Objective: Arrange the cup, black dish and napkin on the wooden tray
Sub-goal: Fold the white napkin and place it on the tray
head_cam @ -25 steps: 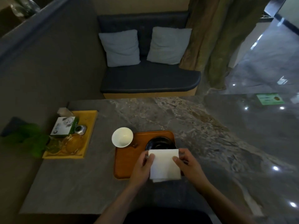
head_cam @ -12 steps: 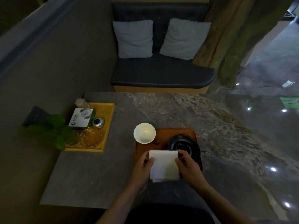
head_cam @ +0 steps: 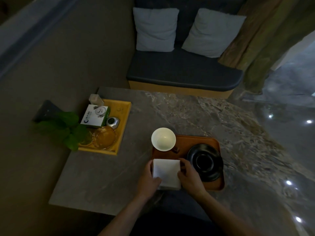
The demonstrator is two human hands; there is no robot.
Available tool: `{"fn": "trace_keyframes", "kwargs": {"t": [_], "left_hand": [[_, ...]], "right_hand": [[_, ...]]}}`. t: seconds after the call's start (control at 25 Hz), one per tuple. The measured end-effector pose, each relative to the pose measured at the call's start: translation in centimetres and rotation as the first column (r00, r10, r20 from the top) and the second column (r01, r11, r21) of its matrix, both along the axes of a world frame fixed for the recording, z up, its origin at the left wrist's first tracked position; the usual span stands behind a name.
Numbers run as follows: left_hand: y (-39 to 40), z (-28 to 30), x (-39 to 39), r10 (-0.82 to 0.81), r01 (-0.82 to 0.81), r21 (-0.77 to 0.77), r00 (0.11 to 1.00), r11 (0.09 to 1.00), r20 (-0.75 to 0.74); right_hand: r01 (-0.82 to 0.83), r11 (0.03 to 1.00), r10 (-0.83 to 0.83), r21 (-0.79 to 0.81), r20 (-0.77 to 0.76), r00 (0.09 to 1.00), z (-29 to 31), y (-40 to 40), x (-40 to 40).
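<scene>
We sit at a grey marble table (head_cam: pixel 196 113), a dark sofa (head_cam: pixel 184 72) with two pale cushions at its far side. On the table's left a yellow tray (head_cam: pixel 125 113) holds a box, glassware and a small jar. Nearer us lies the wooden tray (head_cam: pixel 184 143). The black dish (head_cam: pixel 205 161) rests on its right half; the white cup (head_cam: pixel 163 139) stands at its far left corner. The folded napkin (head_cam: pixel 166 173) lies on its near left part, our left hand (head_cam: pixel 149 179) and right hand (head_cam: pixel 190 178) gripping its side edges.
</scene>
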State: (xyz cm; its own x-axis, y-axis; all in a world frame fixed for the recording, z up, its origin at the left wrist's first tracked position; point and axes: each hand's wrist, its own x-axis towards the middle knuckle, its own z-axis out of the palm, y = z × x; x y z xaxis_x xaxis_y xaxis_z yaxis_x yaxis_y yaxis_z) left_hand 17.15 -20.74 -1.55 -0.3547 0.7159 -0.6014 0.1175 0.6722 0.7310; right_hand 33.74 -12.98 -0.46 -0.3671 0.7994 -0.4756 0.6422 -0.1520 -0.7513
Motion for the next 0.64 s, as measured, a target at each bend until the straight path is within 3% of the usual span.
{"fn": "trace_keyframes", "kwargs": {"t": [0.32, 0.64], "left_hand": [[1.2, -1.6, 0.2, -0.126, 0.108, -0.082, 0.955, 0.991, -0.269], [2.5, -1.4, 0.1, -0.200, 0.180, -0.092, 0.928, 0.979, -0.315]], "right_hand": [[-0.076, 0.997, 0.078, -0.014, 0.205, 0.976, -1.1, 1.2, -2.3], [-0.053, 0.997, 0.066, -0.061, 0.237, 0.969, -1.3, 1.8, -2.4]]}}
